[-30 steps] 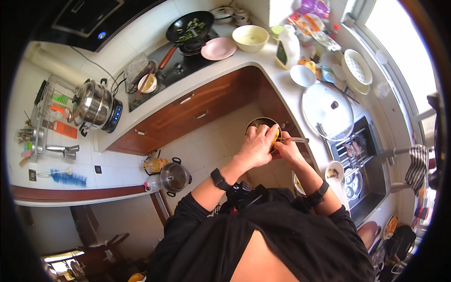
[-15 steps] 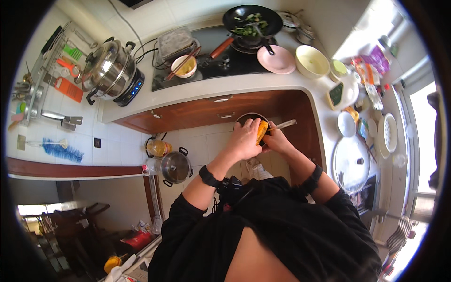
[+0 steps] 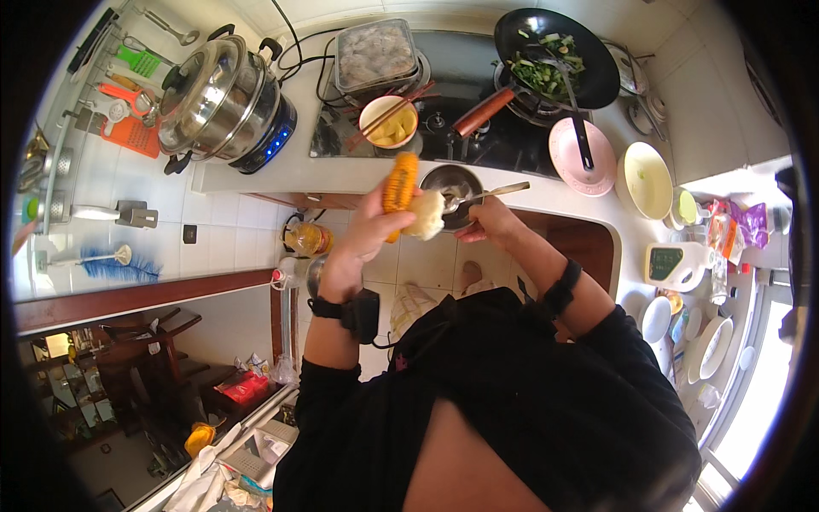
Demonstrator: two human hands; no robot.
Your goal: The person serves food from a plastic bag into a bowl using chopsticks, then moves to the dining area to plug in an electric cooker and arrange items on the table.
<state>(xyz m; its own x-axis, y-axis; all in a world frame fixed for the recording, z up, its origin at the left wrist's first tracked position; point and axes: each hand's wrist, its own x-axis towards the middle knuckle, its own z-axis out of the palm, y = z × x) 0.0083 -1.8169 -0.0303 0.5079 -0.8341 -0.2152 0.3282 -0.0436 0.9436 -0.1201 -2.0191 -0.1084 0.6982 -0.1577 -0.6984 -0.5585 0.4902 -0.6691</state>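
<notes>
My left grip (image 3: 366,231), clasping corn (image 3: 401,183) and a pale lump (image 3: 427,215), now uncovers the bowl (image 3: 438,178) my right grip (image 3: 496,223) holds near the bench's (image 3: 294,177) edge.

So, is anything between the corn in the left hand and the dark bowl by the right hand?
Partly: a pale lump in the left hand sits beside the lower part of the corn, toward the bowl. Above it, nothing visible stands between.
</notes>
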